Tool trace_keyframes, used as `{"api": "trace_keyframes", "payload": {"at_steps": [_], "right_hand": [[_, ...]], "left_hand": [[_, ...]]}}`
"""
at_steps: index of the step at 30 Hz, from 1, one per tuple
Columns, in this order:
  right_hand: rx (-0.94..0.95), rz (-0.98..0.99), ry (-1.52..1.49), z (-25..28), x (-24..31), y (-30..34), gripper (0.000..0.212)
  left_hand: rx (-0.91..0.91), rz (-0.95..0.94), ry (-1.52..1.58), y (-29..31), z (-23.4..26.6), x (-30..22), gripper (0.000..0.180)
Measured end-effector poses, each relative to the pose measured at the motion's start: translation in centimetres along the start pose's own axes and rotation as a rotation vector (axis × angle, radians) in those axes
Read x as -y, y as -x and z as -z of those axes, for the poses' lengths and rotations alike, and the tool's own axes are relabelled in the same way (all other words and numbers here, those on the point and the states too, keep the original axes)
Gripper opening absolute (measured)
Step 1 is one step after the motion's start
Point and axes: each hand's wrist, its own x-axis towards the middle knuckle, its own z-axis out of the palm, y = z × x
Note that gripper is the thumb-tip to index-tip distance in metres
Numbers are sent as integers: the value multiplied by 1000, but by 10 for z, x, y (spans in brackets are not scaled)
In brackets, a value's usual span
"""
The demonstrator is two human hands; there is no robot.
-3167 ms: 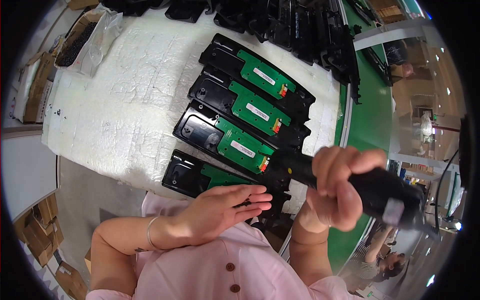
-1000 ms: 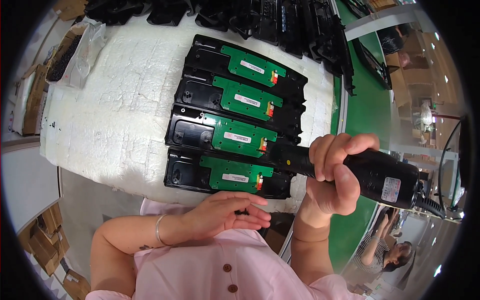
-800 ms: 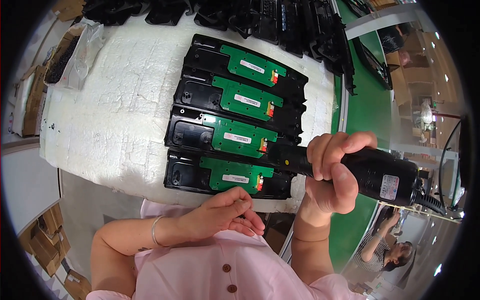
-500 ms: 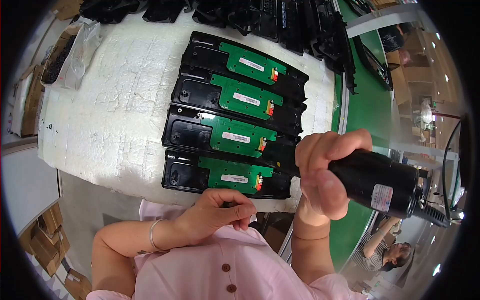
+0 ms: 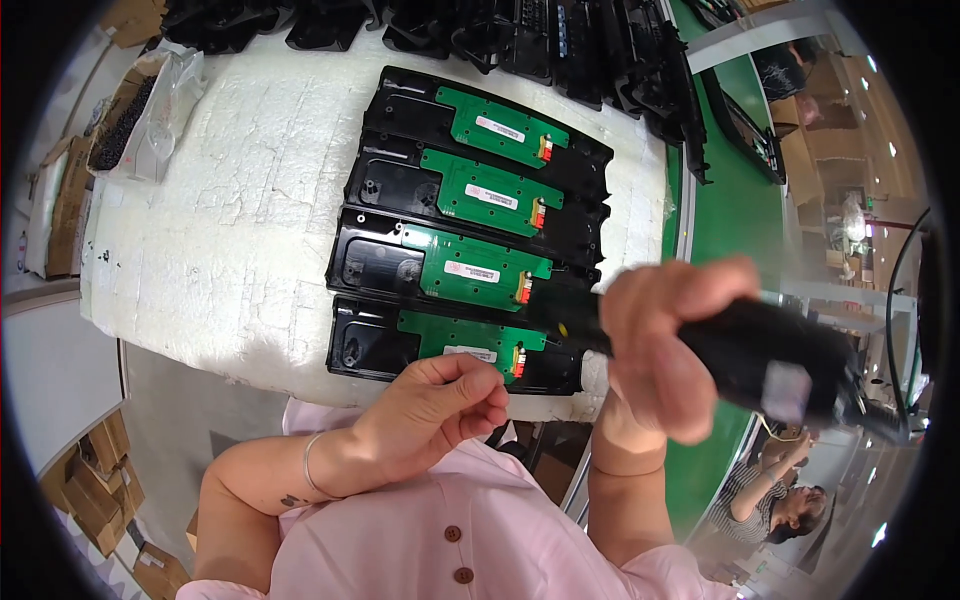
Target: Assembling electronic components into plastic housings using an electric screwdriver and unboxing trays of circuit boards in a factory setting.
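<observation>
My right hand (image 5: 658,350) is wrapped round a black electric screwdriver (image 5: 775,350), blurred by motion. Its dark front end points left over the right ends of the two nearest panels; the bit cannot be made out. My left hand (image 5: 430,412) is closed in a pinch above the near edge of the nearest black plastic panel (image 5: 368,345). Whatever its fingertips hold is too small or hidden to tell. This hand covers part of the nearest green circuit board (image 5: 430,328). Several such panels lie in a column, each with a green board, a white label and a red-and-white connector.
White foam (image 5: 215,240) bears the panels. A box of small dark pieces (image 5: 122,120) sits at its far left. Black plastic housings (image 5: 420,28) line the far edge. To the right runs a green bench (image 5: 715,220); beyond it is another person (image 5: 750,500).
My left hand has risen slightly, away from me, and now covers more of the nearest board. The screwdriver has shifted a little to the right, with its front end now showing over the panels.
</observation>
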Motion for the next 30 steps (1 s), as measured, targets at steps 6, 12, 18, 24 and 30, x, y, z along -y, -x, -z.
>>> {"api": "trace_keyframes", "payload": {"at_steps": [6, 12, 18, 24, 30], "right_hand": [[94, 267, -194, -13, 51, 13, 32], [439, 87, -109, -7, 67, 13, 22], [432, 86, -108, -8, 63, 15, 22], [230, 41, -71, -1, 51, 29, 27], [-43, -23, -16, -1, 9, 35, 29]], "left_hand": [[20, -21, 43, -3, -2, 1, 16], [10, -11, 44, -2, -4, 3, 14], [-2, -17, 2, -2, -2, 5, 13], [5, 69, -40, 0, -7, 11, 24], [9, 214, -85, 3, 4, 11, 34]]}}
